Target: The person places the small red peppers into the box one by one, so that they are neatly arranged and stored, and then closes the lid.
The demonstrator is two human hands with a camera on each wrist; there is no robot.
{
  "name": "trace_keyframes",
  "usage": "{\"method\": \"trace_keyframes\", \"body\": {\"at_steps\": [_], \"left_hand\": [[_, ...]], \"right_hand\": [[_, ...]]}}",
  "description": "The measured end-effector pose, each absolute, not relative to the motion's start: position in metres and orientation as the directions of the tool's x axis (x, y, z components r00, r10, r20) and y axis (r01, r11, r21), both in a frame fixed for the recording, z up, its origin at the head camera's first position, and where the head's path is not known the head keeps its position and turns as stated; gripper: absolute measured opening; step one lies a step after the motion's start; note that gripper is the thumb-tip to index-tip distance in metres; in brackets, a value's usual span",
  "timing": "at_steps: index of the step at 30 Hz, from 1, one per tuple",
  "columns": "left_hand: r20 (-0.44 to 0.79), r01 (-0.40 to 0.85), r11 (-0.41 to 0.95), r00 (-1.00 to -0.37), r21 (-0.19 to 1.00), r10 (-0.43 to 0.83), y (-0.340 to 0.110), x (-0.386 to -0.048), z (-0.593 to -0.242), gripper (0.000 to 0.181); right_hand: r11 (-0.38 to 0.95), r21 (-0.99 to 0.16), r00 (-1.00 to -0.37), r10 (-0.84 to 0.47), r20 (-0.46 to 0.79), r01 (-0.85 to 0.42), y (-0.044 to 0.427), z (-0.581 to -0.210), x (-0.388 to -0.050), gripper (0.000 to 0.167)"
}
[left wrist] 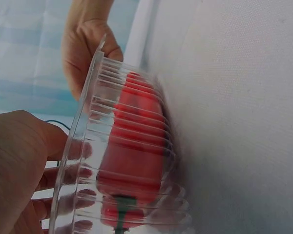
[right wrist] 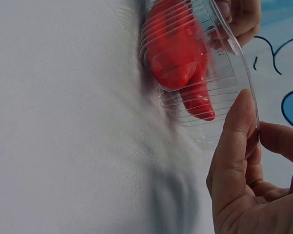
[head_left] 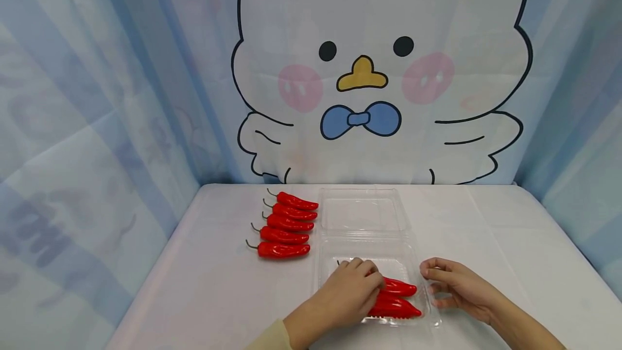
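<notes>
My left hand (head_left: 347, 293) reaches over the near half of a transparent clamshell container (head_left: 323, 253), fingers bent down around the red peppers (head_left: 396, 305). Whether its fingertips grip a pepper is hidden. Through the ribbed wall in the left wrist view, the fingers of my left hand (left wrist: 19, 165) show beside a red pepper (left wrist: 132, 156). My right hand (head_left: 464, 288) holds the container's right rim; in the right wrist view, thumb and fingers of that hand (right wrist: 256, 180) pinch the clear edge, with pepper tips (right wrist: 200, 105) inside the wall.
Several red peppers (head_left: 283, 250) with green stems lie in a column left of the container, tips pointing right. The container's open lid (head_left: 359, 209) lies flat toward the back of the white table (head_left: 214, 285). A curtain with a cartoon bird (head_left: 359, 161) hangs behind.
</notes>
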State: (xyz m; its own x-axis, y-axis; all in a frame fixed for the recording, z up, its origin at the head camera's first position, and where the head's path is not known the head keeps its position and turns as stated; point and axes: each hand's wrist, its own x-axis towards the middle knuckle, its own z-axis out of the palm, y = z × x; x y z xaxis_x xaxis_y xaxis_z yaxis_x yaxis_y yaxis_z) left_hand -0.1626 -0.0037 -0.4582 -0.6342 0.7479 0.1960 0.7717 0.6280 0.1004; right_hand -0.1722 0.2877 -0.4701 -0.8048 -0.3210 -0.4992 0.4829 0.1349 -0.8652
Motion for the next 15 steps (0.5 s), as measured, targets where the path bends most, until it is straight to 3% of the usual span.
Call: {"method": "trace_keyframes", "body": {"at_steps": [15], "left_hand": [[0.150, 0.721, 0.677, -0.693, 0.149, 0.705, -0.023, -0.166, -0.447, 0.014]], "right_hand": [[0.144, -0.863, -0.803, -0.317, -0.505, 0.485, 0.285, -0.467, -0.172, 0.034]]}}
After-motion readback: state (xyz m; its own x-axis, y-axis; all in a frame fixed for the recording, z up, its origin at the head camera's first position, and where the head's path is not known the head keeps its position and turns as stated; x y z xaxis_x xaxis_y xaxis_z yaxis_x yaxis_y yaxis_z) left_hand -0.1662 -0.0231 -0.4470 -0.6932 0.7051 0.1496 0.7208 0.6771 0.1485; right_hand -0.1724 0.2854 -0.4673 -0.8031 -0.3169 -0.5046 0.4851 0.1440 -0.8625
